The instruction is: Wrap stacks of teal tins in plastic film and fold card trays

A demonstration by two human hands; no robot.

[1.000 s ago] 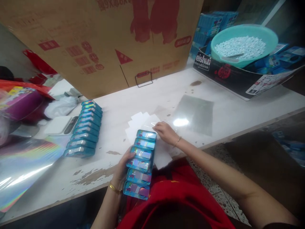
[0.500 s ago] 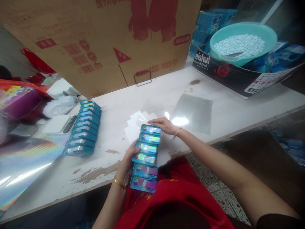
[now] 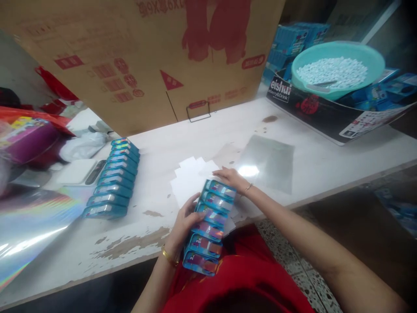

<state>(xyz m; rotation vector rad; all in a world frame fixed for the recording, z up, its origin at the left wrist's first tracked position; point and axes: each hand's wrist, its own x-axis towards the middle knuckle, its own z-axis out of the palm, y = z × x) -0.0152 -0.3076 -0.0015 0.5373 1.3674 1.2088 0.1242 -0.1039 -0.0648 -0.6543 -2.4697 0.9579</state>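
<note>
My left hand (image 3: 184,224) is wrapped round a row of several small blue boxes (image 3: 211,215) with rounded corners and shiny printed faces. Its thumb lies over the faces, and the row rests at the table edge near my lap. At the far end of the row is my right hand (image 3: 232,179), fingers stretched out beside the last box, above the white cards. Whether a thin sheet lies under its fingertips I cannot make out. The white cards (image 3: 190,178) are fanned out beneath and behind the row. A second row of blue boxes (image 3: 112,180) stands on the table to the left.
A large cardboard box (image 3: 146,87) stands at the back. To the right, a black carton (image 3: 306,104) holds a turquoise basin (image 3: 374,65) of small white pieces, plus blue boxes. A clear sheet (image 3: 270,161) lies right of the cards; holographic film (image 3: 32,230) and a scale (image 3: 76,171) lie left.
My left hand has tilted the row of boxes, so more of their sides shows, and it sits slightly further right. My right hand has stayed at its far end. The view has shifted a little.
</note>
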